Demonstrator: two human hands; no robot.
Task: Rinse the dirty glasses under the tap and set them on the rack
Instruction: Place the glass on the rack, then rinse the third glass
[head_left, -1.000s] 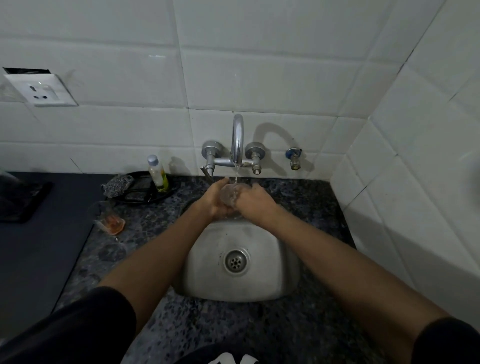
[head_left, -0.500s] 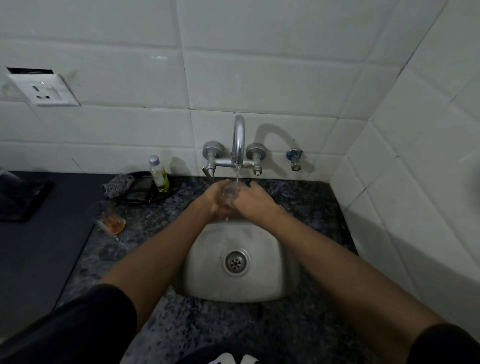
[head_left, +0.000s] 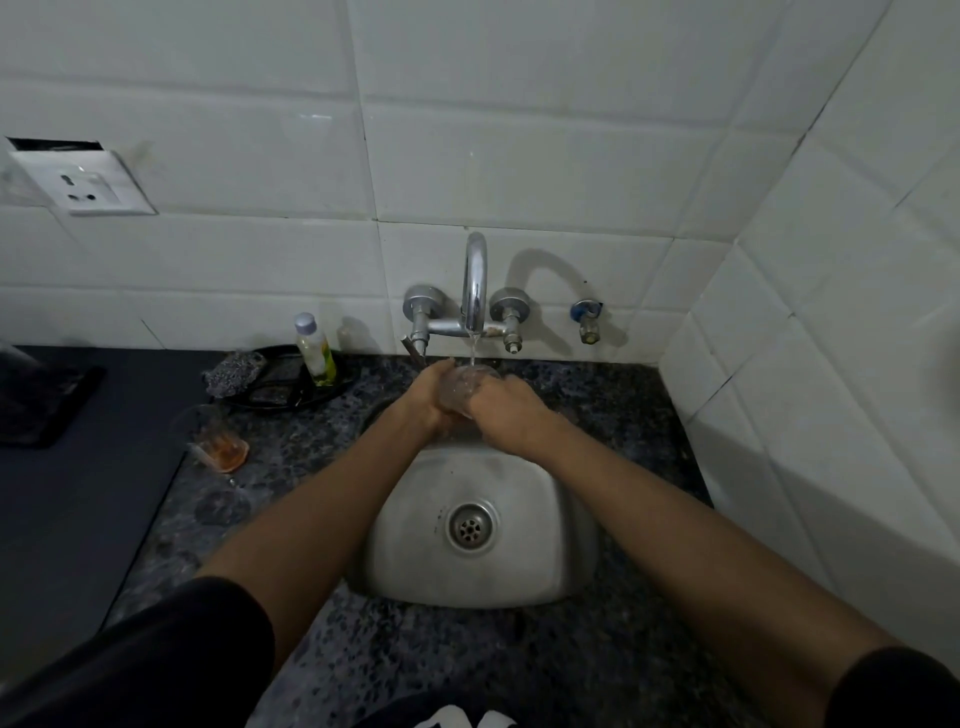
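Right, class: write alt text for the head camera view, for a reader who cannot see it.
Seen from above, a person's left hand and right hand hold a clear glass under a running tap over a small steel sink. On the dark speckled counter to the left lies a tipped glass with orange dregs, beside a soap bottle.

I see both hands over the sink (head_left: 550, 566), directly below the tap (head_left: 475, 280). My left hand (head_left: 431, 397) and right hand (head_left: 506, 410) grip a clear glass (head_left: 465, 384) between them, and the water stream falls into it. Left of the sink, a second glass (head_left: 215, 439) holding orange residue stands on the counter (head_left: 519, 670). Behind it, a small bottle (head_left: 314, 348) stands on a dark tray (head_left: 283, 392).
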